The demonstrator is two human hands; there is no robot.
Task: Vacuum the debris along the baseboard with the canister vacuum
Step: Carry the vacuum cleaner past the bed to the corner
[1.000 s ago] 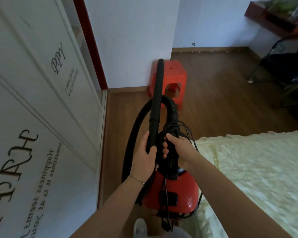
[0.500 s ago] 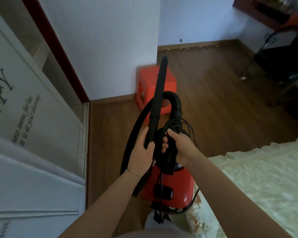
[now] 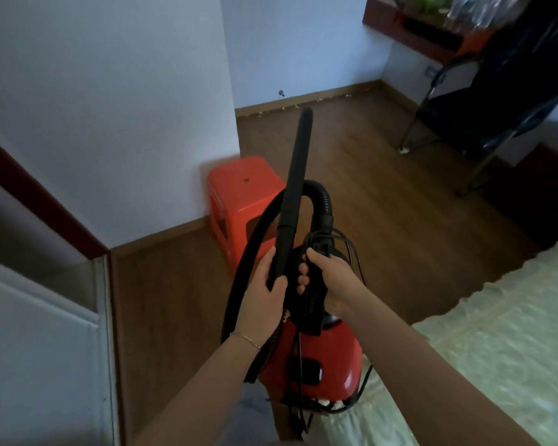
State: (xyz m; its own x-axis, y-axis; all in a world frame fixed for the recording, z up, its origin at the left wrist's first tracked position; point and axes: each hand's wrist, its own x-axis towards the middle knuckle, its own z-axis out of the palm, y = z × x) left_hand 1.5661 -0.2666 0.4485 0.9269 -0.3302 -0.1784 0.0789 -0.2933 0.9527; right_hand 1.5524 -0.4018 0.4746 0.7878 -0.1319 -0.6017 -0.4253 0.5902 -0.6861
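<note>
My left hand [image 3: 264,294] is wrapped tight around the lower end of the black wand [image 3: 292,201], thumb across the front and fingers curled behind; the wand runs up and away from that grip, tilted slightly to the right, and its tip points toward the far wall. My right hand [image 3: 329,278] sits just beside the left, closed around the black carry handle [image 3: 316,284] of the red canister vacuum [image 3: 316,355], fingertips showing on the handle's left side; the vacuum's body hangs below both fists, clear of the wooden floor [image 3: 368,194] as far as I can tell. The ribbed black hose [image 3: 322,201] arches over just above my right hand and loops round to the left of my left wrist, where a thin bracelet [image 3: 248,339] lies; a thin black power cord [image 3: 351,252] loops beside my right hand and trails down past the vacuum's body. Well beyond the wand's tip, pale crumbs of debris [image 3: 290,107] lie scattered along the baseboard [image 3: 335,93] of the far wall, apart from the nozzle. Past my left hand an orange plastic stool [image 3: 236,201] stands against the corner of the white wall [image 3: 126,91]; to the right of my right forearm is a pale bedspread [image 3: 496,349]; far off to the upper right stands a dark folding chair [image 3: 496,107].
</note>
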